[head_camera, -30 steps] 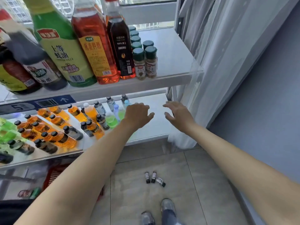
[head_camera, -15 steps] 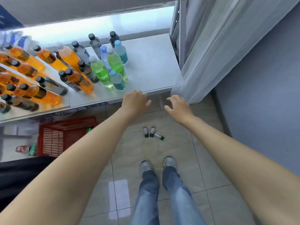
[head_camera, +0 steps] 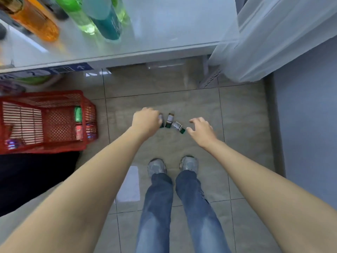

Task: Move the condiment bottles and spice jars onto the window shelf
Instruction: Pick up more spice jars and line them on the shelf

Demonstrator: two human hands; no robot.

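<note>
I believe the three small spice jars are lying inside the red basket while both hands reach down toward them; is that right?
Not quite. The head view shows the spice jars lying on the tiled floor, beside the red basket, not in it. The left hand and right hand do reach down toward them.

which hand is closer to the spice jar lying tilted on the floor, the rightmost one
Right. The right hand has its fingertips just beside the tilted jar; the left hand is over the leftmost jar, two jars away.
</note>
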